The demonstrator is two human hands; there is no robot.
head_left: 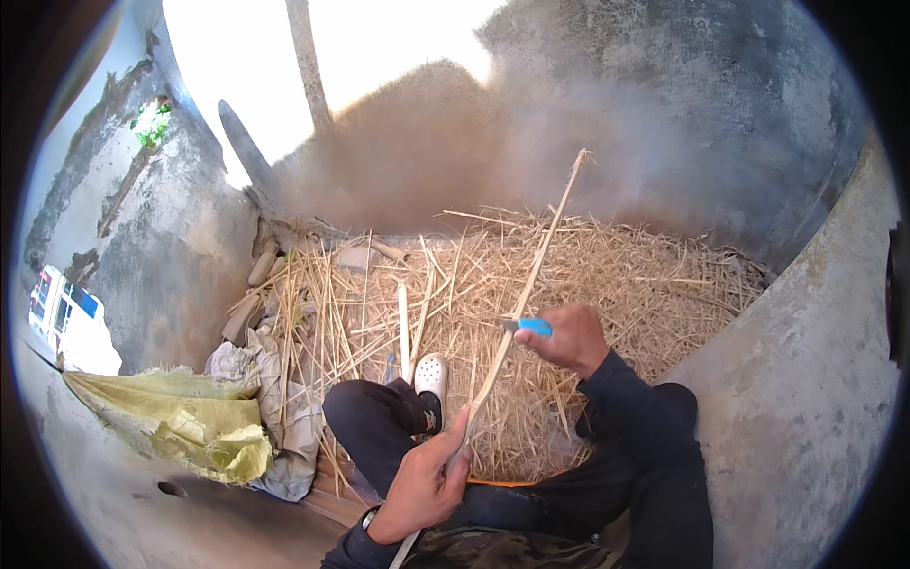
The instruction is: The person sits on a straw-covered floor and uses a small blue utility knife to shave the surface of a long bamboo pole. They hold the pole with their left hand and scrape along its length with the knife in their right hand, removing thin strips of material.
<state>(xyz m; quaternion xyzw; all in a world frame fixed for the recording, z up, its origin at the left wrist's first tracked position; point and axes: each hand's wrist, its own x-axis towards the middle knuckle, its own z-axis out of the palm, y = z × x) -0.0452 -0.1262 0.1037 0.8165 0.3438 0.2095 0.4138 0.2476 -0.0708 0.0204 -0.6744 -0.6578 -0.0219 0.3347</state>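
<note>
A long, thin, pale strip (pixel 541 254), which looks like split bamboo, slants from my lap up toward the far wall. Around its lower part the fingers of my left hand (pixel 422 488) are closed. My right hand (pixel 573 339) grips a blue-handled knife (pixel 535 326), and only a short bit of its blade shows. That blade lies against the middle of the strip, above my left hand. Part of the strip's lower end shows below my left wrist.
Shavings and thin strips (pixel 616 275) cover the floor. A wider pale slat (pixel 404 327) stands near my shoe (pixel 430 376). Yellow-green sacking (pixel 180 417) and a crumpled greyish sheet (pixel 294 417) lie at left. Concrete walls (pixel 664 123) rise behind and at right.
</note>
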